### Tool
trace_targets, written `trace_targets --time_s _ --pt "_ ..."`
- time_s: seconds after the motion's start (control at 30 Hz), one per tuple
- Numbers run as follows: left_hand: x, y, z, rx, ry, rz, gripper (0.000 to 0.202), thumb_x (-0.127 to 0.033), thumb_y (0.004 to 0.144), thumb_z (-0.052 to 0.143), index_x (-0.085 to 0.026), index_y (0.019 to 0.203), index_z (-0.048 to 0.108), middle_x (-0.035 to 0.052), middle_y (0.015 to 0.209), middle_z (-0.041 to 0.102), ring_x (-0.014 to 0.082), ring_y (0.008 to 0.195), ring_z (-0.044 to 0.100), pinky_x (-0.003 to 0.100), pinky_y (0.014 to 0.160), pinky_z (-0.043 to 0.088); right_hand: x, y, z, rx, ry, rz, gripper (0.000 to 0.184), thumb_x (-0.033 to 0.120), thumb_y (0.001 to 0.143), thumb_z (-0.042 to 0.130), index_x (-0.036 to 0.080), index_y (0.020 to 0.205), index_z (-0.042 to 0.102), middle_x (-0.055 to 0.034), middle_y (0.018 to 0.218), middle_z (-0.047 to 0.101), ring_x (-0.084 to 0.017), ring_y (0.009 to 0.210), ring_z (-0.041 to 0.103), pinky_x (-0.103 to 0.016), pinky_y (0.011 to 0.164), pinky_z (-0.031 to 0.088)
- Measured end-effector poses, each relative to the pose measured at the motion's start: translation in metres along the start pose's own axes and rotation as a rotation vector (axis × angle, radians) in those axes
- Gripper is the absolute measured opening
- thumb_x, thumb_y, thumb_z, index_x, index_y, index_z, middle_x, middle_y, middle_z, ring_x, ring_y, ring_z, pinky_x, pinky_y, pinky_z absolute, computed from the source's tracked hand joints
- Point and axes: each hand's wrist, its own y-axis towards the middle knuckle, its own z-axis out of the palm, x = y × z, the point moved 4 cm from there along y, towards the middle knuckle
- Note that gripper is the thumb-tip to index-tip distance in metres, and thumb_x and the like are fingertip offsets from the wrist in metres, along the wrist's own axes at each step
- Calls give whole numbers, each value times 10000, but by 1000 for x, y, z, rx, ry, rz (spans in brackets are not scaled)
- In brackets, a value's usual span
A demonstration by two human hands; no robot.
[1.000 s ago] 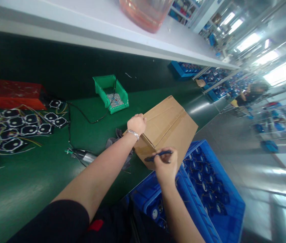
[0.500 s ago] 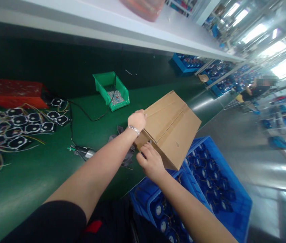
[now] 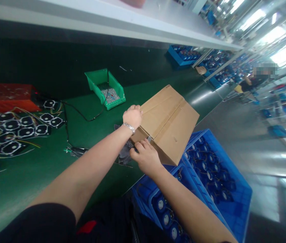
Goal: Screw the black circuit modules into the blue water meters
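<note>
A closed cardboard box (image 3: 169, 125) with a taped seam along its top lies tilted at the right edge of the green bench. My left hand (image 3: 132, 116), with a bracelet at the wrist, is closed at the box's left edge. My right hand (image 3: 146, 155) is at the box's near end, its fingers bent together. From its fingertips a small flat grey piece (image 3: 149, 138) sticks out at the end of the seam; its kind is unclear. Beside the hands lies a dark grey crumpled cloth-like thing (image 3: 124, 154), partly hidden by my left forearm.
Blue crates (image 3: 243, 192) of round blue parts stand at the bench's right edge. On the bench are a green bin (image 3: 96, 84) of small metal pieces, a corded tool (image 3: 78, 151), a red box (image 3: 8, 97) and several black wired parts (image 3: 26, 131). A shelf (image 3: 107, 25) runs above.
The view has shifted slightly. My right hand has moved up against the seam's end, and the grey piece at its fingertips shows more clearly. My left hand stays at the box's edge.
</note>
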Motion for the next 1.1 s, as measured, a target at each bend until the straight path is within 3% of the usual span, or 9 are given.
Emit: trace_targets --time_s 0.1,0.2,0.27,0.4,0.6,0.7,0.8,0.93,1.1 --pt "-4 -7 -10 41 -3 229 406 -381 805 497 -211 1171 458 83 1281 397 234 1186 336 377 970 278 -1 -16 -2 5 48 33 172 179 794 402 217 913 520 -63 927 478 -186 932 408 -399 883 390" --pt "-7 -13 -9 218 2 488 594 -517 696 591 -258 1210 446 81 1360 302 254 1242 245 427 1003 197 -1 -48 2 3 128 127 204 141 804 348 179 884 532 -73 876 480 -144 846 427 -320 823 423" --pt "-8 -13 -6 290 26 562 655 -540 638 635 -284 1210 447 91 1378 268 274 1253 221 480 1001 156 2 -73 1 -8 166 152 213 116 804 322 153 860 525 -77 866 481 -129 817 434 -296 787 437" --pt "-19 -7 -8 295 96 711 614 -520 619 662 -272 1157 498 104 1363 290 280 1251 224 513 1007 53 12 -101 -13 -31 255 110 162 98 795 354 163 851 491 -61 940 482 -143 930 445 -356 852 428" --pt "-33 -14 -20 381 202 1040 332 -388 795 500 -218 1079 537 105 1291 389 254 1218 280 453 1030 20 10 -68 -31 -134 258 40 140 86 762 457 176 868 476 -47 956 468 -160 995 428 -407 903 412" --pt "-35 -26 -17 405 229 1227 338 -253 865 284 -162 970 592 162 1119 520 252 1067 429 457 984 167 10 -45 -27 -150 202 -5 135 114 768 463 192 876 484 -43 954 465 -163 987 420 -404 903 410" --pt "-36 -35 -11 357 284 1357 368 -167 839 254 -111 880 616 198 905 586 251 873 507 418 793 334 15 -28 -25 -124 167 -45 139 155 785 442 203 906 489 -48 944 464 -172 970 418 -397 888 412" --pt "-37 -38 -7 371 301 1374 309 -146 804 317 -98 764 620 201 799 599 237 752 523 362 630 347 14 -15 -27 -129 132 -43 163 195 783 451 239 937 483 -36 964 457 -171 966 414 -386 893 399" --pt "-37 -37 -9 377 327 1340 326 -155 823 297 -94 774 613 195 804 599 229 751 533 353 627 339 0 -9 -22 -142 100 -13 144 165 800 394 200 889 502 -49 906 461 -153 909 419 -348 852 419"
